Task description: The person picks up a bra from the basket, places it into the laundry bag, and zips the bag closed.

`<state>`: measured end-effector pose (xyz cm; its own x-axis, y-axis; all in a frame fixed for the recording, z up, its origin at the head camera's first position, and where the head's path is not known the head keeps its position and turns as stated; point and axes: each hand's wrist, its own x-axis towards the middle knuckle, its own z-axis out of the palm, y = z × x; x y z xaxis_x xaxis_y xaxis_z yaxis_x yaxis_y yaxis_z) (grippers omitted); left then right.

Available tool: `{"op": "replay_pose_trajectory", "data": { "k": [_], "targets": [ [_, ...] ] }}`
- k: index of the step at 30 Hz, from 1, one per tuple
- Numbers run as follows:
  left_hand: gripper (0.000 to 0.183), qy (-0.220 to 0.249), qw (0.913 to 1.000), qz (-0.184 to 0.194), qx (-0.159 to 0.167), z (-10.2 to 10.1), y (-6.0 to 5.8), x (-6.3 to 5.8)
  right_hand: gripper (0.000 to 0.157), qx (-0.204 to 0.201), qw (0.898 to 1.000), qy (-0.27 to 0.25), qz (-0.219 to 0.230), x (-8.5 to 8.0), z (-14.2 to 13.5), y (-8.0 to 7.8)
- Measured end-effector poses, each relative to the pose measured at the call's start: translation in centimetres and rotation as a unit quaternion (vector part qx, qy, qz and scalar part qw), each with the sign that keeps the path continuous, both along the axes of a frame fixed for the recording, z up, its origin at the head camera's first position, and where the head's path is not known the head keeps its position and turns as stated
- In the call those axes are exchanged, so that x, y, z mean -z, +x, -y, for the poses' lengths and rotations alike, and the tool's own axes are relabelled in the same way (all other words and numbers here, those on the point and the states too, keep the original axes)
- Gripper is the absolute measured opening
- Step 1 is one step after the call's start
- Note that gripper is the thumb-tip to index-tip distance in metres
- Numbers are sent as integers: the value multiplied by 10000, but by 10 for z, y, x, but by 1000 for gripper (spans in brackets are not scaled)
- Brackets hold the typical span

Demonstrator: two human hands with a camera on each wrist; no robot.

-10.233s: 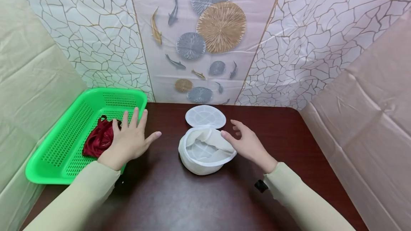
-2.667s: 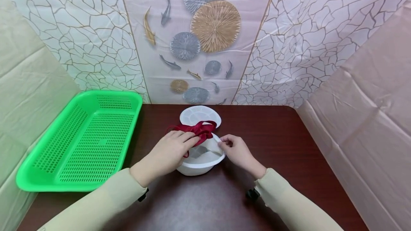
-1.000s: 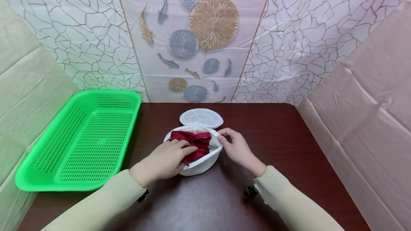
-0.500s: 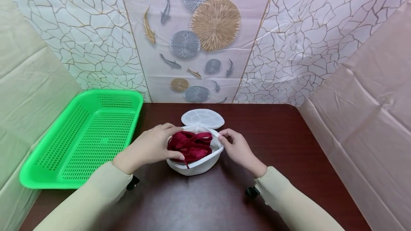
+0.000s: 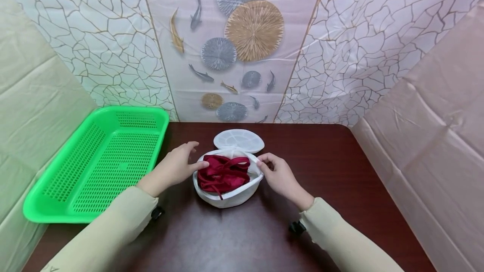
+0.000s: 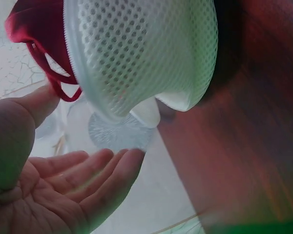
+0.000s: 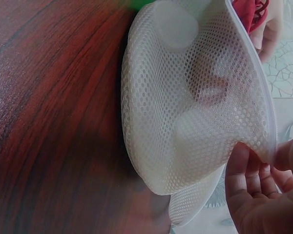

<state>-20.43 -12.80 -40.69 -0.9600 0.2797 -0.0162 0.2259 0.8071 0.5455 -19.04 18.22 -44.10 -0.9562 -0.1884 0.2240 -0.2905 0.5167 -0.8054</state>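
A white mesh laundry bag stands on the table with its round lid folded back behind it. Inside lies a bunched dark red satin garment, one thin strap hanging over the front rim. My left hand is at the bag's left side, fingers loosely spread and holding nothing. Its thumb reaches the rim beside the garment; in the left wrist view a strap loop lies close to that thumb. My right hand pinches the bag's right rim between thumb and fingers, as the right wrist view also shows.
A green perforated plastic basket stands on the left of the dark brown table. Patterned cloth walls enclose the table at the back and sides.
The red garment has gone from the green basket into the mesh bag. Over the last second my left hand has let go of it and drawn back leftward; my right hand keeps the rim.
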Motion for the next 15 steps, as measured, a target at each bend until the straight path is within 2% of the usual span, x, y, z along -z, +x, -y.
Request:
{"op": "replay_pose_trajectory", "data": {
  "k": [5,7,15],
  "targets": [
    [73,-32,9983,553,-198,-4,-2,8,7,3,10000,20,37,1,0,2],
    [68,13,9976,669,-159,-5,-3,11,7,0,10000,25,35,2,0,2],
    [41,218,9985,504,6,-12,-7,21,7,-36,10000,-62,52,4,0,0]
  ]
}}
